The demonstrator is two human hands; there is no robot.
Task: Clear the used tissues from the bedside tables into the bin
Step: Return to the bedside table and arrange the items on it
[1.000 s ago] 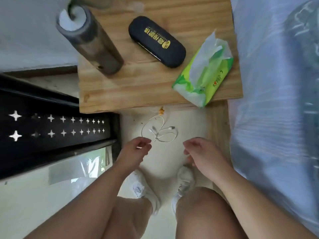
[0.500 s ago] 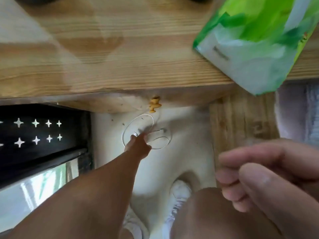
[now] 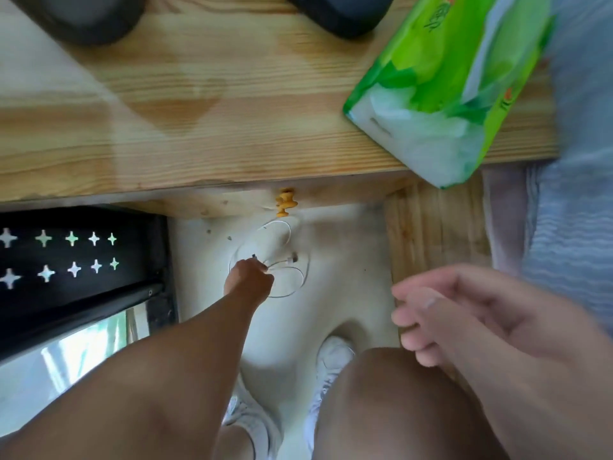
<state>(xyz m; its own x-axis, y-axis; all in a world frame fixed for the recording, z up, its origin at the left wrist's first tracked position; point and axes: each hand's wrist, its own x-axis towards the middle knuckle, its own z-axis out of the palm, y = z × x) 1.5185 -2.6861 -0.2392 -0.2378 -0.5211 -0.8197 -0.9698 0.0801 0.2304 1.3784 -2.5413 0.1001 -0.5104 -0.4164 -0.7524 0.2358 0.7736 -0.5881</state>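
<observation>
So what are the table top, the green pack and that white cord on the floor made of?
The table top looks like pale softwood, pine perhaps: long grain lines and a faint sheen suggest a light varnish. The green pack seems to be thin glossy plastic film, crinkled, with white tissue showing through. The cord looks like smooth white plastic-coated cable with small plug ends; it is too thin to tell more.

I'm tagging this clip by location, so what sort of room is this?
Most likely a bedroom. A wooden bedside table stands against a bed with blue-grey bedding, and a green pack of tissues lies on the table.
</observation>
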